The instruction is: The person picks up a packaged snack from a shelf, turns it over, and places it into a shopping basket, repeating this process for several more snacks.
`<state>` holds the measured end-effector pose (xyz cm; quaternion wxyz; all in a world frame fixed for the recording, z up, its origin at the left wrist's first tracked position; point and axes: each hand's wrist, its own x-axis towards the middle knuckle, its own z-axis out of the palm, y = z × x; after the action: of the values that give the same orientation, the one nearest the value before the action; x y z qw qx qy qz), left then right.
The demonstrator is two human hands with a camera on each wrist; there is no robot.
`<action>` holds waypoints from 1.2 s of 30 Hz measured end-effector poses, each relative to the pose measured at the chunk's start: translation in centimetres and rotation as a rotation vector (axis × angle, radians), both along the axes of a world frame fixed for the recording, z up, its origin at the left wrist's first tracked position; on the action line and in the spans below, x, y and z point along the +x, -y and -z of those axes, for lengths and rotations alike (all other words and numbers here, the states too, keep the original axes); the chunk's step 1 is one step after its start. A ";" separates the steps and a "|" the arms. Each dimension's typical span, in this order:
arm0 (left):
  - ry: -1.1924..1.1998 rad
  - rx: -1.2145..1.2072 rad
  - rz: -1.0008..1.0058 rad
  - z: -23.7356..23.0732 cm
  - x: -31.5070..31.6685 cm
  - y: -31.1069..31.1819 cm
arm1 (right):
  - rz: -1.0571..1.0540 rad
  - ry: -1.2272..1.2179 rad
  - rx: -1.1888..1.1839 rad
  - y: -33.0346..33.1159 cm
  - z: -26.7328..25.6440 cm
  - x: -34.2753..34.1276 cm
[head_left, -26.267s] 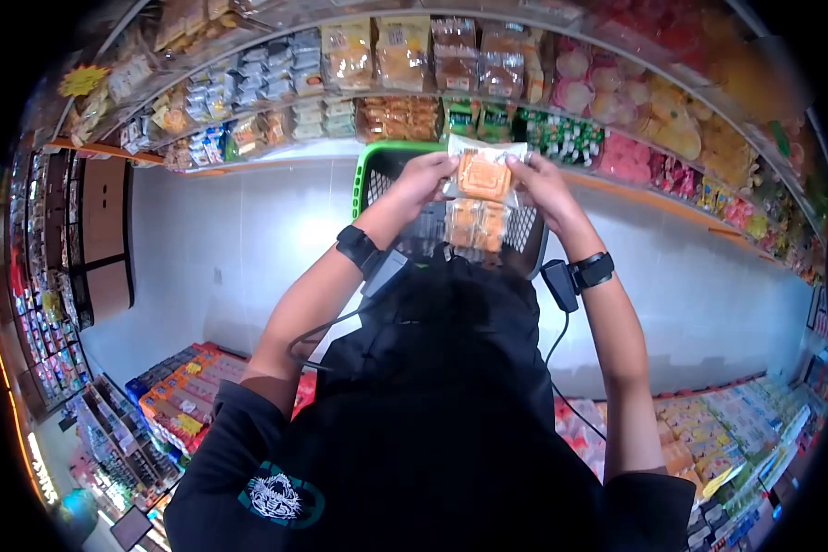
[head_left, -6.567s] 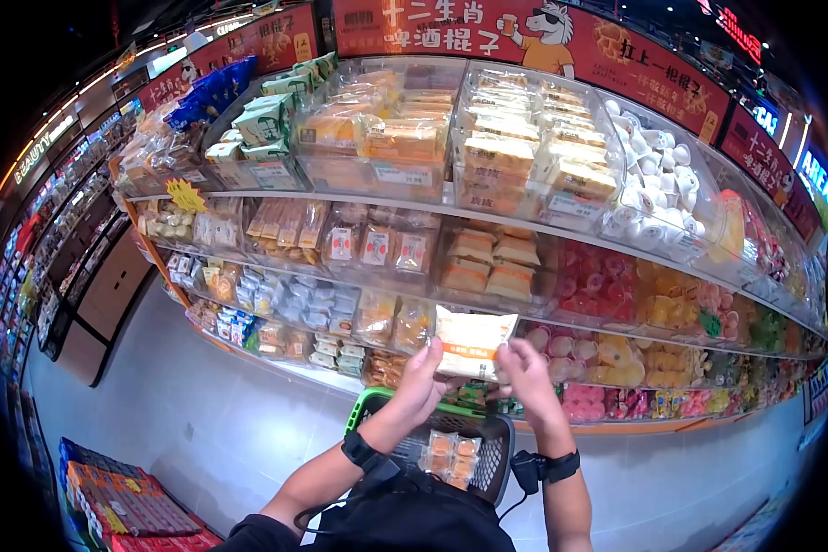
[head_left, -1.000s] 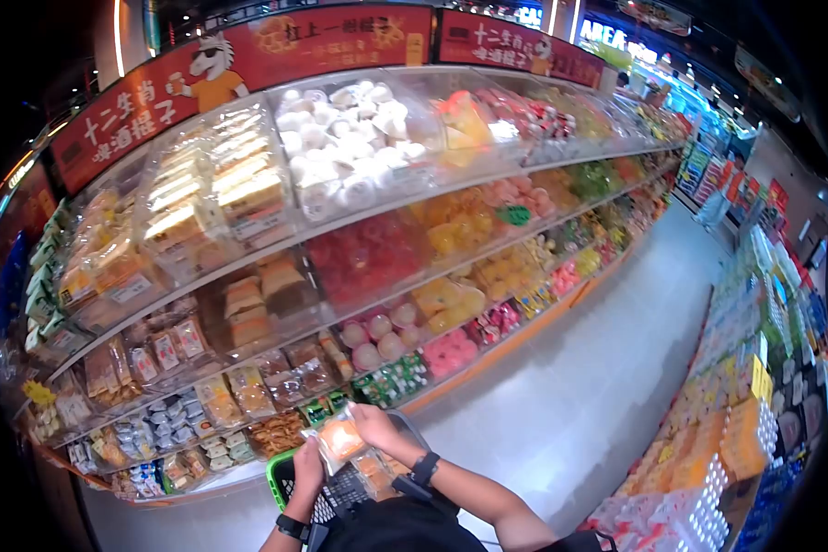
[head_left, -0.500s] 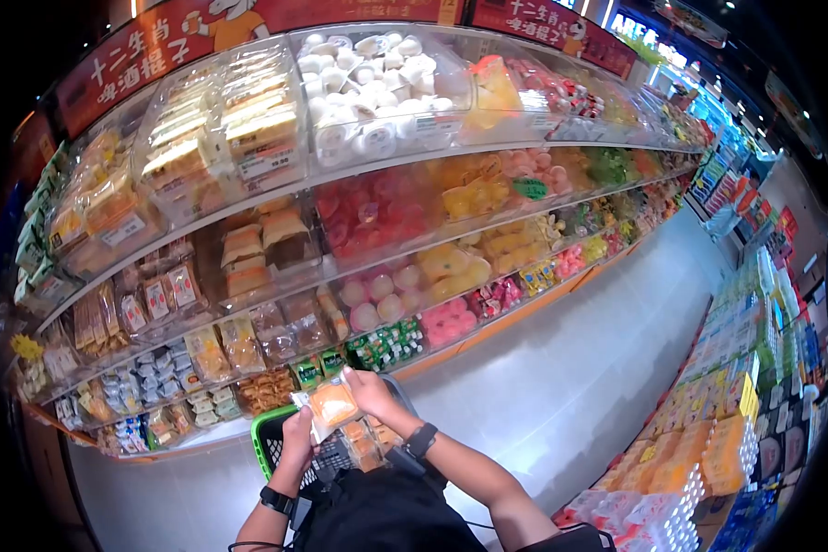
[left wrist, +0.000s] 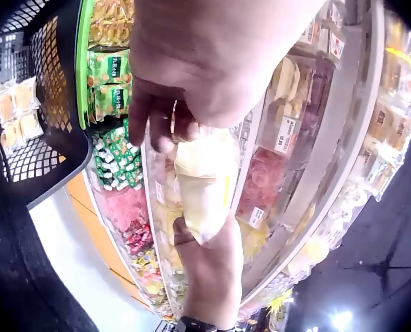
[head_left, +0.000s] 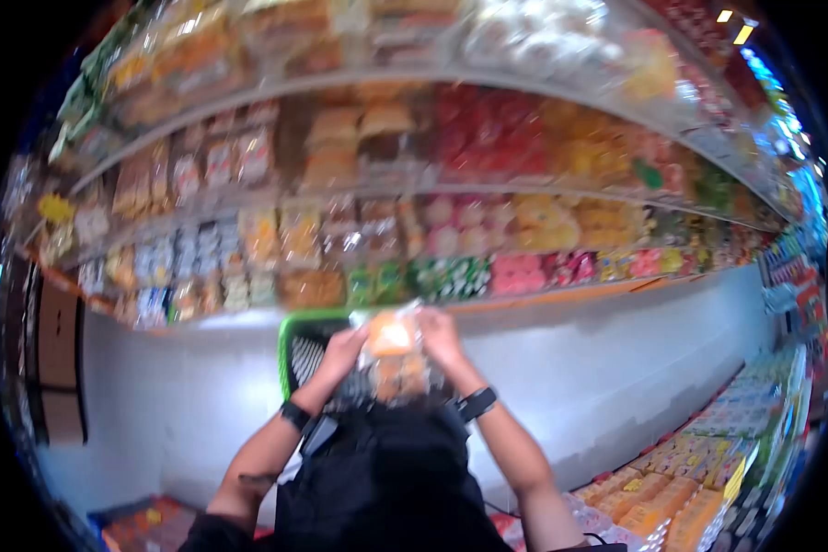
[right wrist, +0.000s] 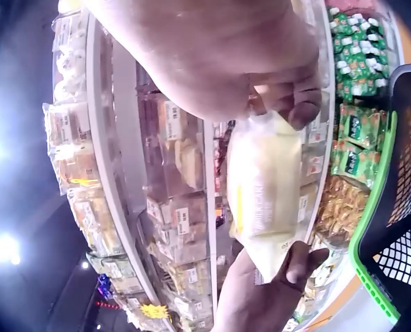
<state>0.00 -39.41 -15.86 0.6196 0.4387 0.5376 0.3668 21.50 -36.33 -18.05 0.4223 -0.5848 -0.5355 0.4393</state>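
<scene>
Both hands hold one sealed packet of bread or cake (head_left: 392,333) by its two ends. It is clear and cream, with an orange-brown square showing in the head view. The left hand (head_left: 347,350) pinches one end and the right hand (head_left: 440,337) the other. In the left wrist view the packet (left wrist: 205,183) hangs between the fingertips, its pale side showing; the right wrist view shows small print on the packet (right wrist: 264,190). Below it is a black mesh basket with a green rim (head_left: 286,359), with clear packs of small golden cakes (head_left: 397,377) inside.
Curved tiers of shelves (head_left: 488,189) full of wrapped snacks stand in front, the lowest just past the basket. Green snack packs (left wrist: 111,83) and green-and-white sweets (left wrist: 119,158) lie close to it. Another goods display (head_left: 653,497) flanks the pale floor (head_left: 561,368) on the right.
About 26 seconds ago the hands held a golden-cake packet over the basket. A cream packet was in hand at 6.6 seconds. Since a second ago, the view has swung left and down.
</scene>
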 end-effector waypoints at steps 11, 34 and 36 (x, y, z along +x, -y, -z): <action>-0.232 -0.322 0.159 19.7 3.1 5.3 | 0.011 -0.241 -0.734 6.2 11.5 1.7; -0.546 -0.254 0.154 44.8 9.5 3.2 | -0.062 0.505 -0.637 7.0 46.5 2.3; -0.701 0.045 -0.007 43.5 8.2 5.0 | -0.084 0.594 -0.538 6.7 40.2 1.5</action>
<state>8.21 -44.45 -59.37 0.3863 0.5496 0.7109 0.2080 22.96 -43.03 -58.27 0.0628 -0.7534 -0.5236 0.3927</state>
